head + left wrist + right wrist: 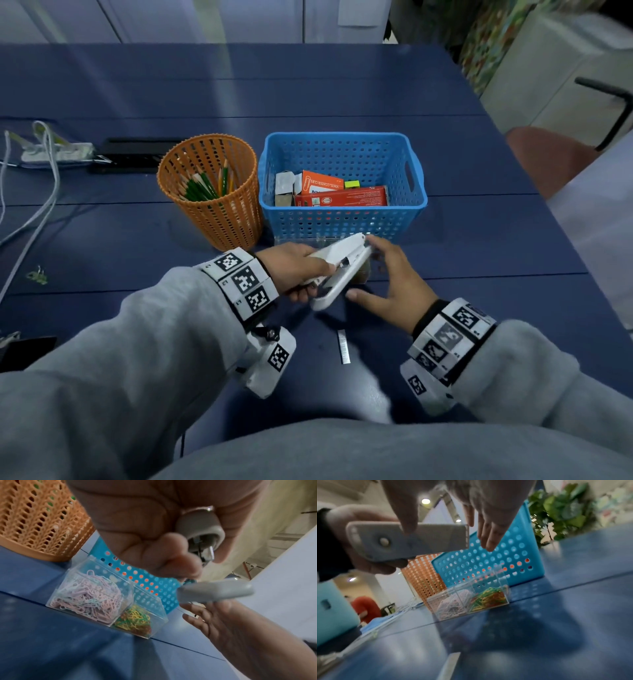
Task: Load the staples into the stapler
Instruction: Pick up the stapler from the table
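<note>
A white stapler (342,265) is held above the blue table, gripped at its rear by my left hand (301,274). Its top arm and base are parted; in the left wrist view the hinge end (200,526) sits in my curled fingers and the base (214,592) hangs below. My right hand (376,270) is beside the stapler's front end with straight fingers, thumb near the base (406,540); whether it touches is unclear. A silver strip of staples (343,346) lies on the table below both hands, also in the right wrist view as the strip (450,665).
A clear two-part box of paper clips (102,601) stands under the stapler, against a blue basket (342,219) holding small cartons. An orange pencil cup (212,192) stands left of it. Cables and a power strip (54,150) lie at far left.
</note>
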A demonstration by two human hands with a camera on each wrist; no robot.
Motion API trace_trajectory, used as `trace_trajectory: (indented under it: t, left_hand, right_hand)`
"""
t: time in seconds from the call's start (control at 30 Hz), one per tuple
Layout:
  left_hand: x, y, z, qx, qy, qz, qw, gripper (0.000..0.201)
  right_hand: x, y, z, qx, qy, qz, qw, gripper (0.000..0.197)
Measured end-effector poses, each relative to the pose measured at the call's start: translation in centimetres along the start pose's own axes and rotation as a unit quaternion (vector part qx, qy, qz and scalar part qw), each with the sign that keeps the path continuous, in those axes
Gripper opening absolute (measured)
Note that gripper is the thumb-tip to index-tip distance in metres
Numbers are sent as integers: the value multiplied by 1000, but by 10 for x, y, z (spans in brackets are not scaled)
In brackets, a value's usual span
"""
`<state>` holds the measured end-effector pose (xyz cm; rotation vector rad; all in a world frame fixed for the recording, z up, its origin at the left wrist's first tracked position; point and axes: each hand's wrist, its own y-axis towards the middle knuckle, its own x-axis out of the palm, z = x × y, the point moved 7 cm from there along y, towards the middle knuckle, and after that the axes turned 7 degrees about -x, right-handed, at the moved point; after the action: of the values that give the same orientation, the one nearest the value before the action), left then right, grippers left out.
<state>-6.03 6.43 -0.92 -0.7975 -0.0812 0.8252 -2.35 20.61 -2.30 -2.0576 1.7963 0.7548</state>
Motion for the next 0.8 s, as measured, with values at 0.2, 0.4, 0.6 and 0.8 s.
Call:
trace_trajectory:
  t: [0.2,0.4,0.6,0.8]
  left_hand:
    - [5,-4,1,63,-7,1,998,8]
    - [5,6,1,34,-93,14,995,14]
    - [15,2,13,64,-134,-93,985,21]
    - [3,5,25,94,-146,-59,983,60]
  right_hand:
    - [1,10,19,101,219,-1,971,71]
    - [-3,11,-7,-48,-33,-27,998,115]
    - [2,19,-19,-137,-198,-77,967,78]
    - [-15,20,-13,-46,-66,-38,996,56]
